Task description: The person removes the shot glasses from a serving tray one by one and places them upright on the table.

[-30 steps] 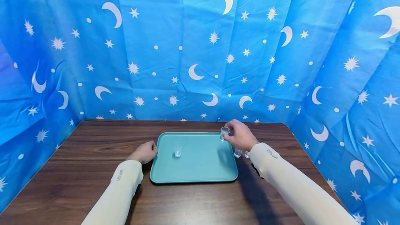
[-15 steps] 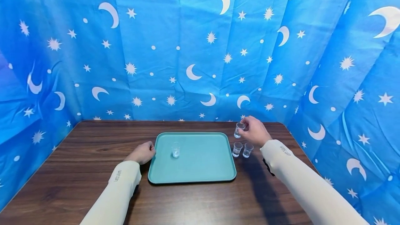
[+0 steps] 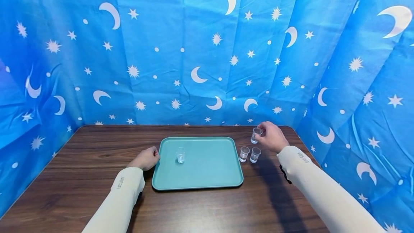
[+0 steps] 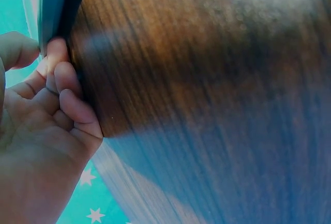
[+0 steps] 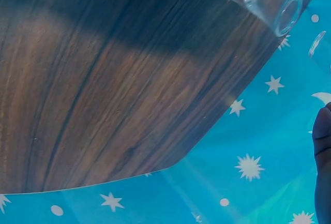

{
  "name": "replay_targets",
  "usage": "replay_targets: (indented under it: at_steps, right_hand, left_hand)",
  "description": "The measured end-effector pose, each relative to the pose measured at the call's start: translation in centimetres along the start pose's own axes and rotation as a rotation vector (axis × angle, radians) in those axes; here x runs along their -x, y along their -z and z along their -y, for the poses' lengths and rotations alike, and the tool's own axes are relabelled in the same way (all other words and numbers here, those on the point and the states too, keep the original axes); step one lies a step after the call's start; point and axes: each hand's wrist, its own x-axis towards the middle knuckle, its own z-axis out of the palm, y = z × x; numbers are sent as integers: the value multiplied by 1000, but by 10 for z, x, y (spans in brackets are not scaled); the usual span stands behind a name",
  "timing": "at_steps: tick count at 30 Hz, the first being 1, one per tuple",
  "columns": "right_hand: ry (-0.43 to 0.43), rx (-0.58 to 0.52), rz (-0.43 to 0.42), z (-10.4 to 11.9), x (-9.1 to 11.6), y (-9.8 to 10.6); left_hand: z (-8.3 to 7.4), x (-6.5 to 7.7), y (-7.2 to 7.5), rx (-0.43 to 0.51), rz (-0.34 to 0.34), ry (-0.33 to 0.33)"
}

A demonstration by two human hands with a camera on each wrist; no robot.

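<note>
My right hand (image 3: 273, 137) pinches a small clear shot glass (image 3: 256, 136) between thumb and fingers, upright over the far right of the table. Just nearer stand two more clear glasses, the left glass (image 3: 244, 154) and the right glass (image 3: 255, 155), side by side to the right of the green tray (image 3: 207, 181). On the tray's left part stands another clear glass (image 3: 180, 155). My left hand (image 3: 146, 158) is at the tray's left edge. In the left wrist view its thumb and curled fingers (image 4: 77, 105) pinch the tray's rim (image 4: 54, 6).
The dark wooden table (image 3: 194, 211) carries the tray and glasses. A blue curtain (image 3: 168, 64) with white moons and stars hangs behind the far edge and along both sides. In the right wrist view, one standing glass (image 5: 266, 1) shows near the top.
My right hand has carried its glass rightward, from over the tray's far right corner to beyond the two standing glasses, uncovering them. My left hand stays at the tray's edge.
</note>
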Motion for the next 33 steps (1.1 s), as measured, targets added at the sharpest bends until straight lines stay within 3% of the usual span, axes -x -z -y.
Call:
replay_targets:
  at_steps: [7,16,24,33]
  right_hand:
    - [-47,19,-21,-19,11,4]
    - [-116,-3,40,-41,26,-3]
    - [-117,29,177,-42,30,-13]
    - [-140,28,207,-40,31,-13]
  left_hand:
    - [0,-1,-1,1,4,-14]
    - [5,-4,1,4,12,-45]
    - [4,-2,0,4,4,-28]
    - [3,-3,0,0,-1,-30]
